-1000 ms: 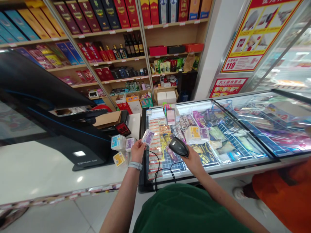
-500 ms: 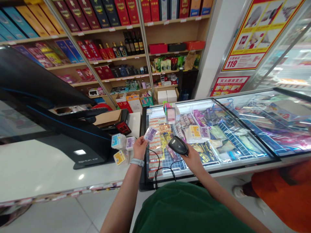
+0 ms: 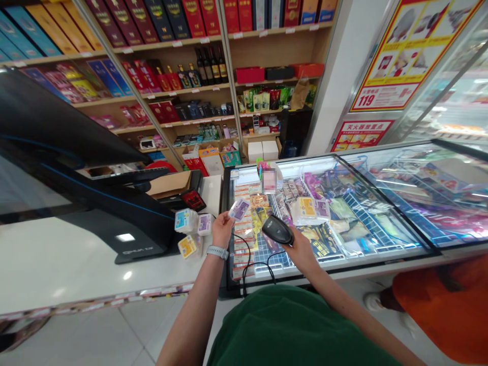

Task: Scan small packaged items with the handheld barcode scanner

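My left hand point(image 3: 222, 230) pinches the edge of a clear plastic pack with a purple-and-white label point(image 3: 240, 209), held above the freezer's left end. In my right hand point(image 3: 302, 249) is a black handheld barcode scanner point(image 3: 277, 231), its head pointing left toward the pack; a black cable point(image 3: 249, 254) lies on the glass below. Left of my left hand, on the white counter, sit similar packs: a blue-labelled stack point(image 3: 184, 220), a purple-labelled one point(image 3: 205, 224) and a yellow-labelled one point(image 3: 187, 246). More packs with yellow and purple labels point(image 3: 307, 207) lie on the freezer glass right of the scanner.
A glass-topped chest freezer point(image 3: 381, 258) with bagged goods inside runs to the right. On the left counter point(image 3: 87, 254) stands a black checkout monitor point(image 3: 141, 239). Shelves point(image 3: 206, 40) of boxes and bottles line the back. A person in orange point(image 3: 442, 310) is at the lower right.
My left hand and its pack have shifted slightly right. The scanner has moved slightly left, bringing the two a little closer together.
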The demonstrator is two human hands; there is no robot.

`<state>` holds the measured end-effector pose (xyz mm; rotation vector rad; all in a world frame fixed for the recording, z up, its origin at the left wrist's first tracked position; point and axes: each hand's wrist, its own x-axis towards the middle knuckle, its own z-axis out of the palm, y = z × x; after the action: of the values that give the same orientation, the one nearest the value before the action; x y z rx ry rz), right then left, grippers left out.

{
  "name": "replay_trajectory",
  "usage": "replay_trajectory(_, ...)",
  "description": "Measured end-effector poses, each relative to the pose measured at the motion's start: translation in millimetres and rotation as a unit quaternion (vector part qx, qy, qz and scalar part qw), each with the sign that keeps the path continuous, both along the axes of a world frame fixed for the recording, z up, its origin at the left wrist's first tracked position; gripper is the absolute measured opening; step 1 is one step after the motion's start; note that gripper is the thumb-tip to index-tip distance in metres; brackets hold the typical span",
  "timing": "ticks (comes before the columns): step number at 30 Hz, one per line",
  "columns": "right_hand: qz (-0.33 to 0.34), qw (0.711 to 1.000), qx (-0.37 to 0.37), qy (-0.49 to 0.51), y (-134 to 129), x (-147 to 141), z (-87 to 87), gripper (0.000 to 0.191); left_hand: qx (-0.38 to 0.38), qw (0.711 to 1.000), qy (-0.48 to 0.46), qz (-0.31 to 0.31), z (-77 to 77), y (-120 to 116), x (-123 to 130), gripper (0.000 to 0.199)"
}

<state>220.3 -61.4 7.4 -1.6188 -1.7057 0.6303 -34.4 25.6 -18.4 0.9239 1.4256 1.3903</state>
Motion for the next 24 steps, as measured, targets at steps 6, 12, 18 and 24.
replay_trajectory(6, 0.001, 1.0, 0.0, -0.003, -0.5, -0.8, 2.4, 0.028, -0.002, 1.0, 0.005, 0.009, -0.1, 1.2, -1.0, 0.035)
replay_trajectory(12, 0.007, 1.0, 0.012, -0.017, -0.5, -1.2, 2.3, 0.028, -0.004, 1.0, 0.007, 0.013, 0.2, 1.1, -2.8, 0.035)
replay_trajectory(18, 0.004, 0.999, 0.015, -0.033, 0.2, -0.7, -2.3, 0.031, -0.005, 1.0, 0.005, 0.014, 1.8, 1.3, -1.6, 0.036)
replay_trajectory(24, 0.008, 1.0, 0.016, -0.022, -0.3, 0.0, -1.9, 0.034, -0.001, 1.0, 0.0, 0.011, -0.2, 1.5, -3.0, 0.037)
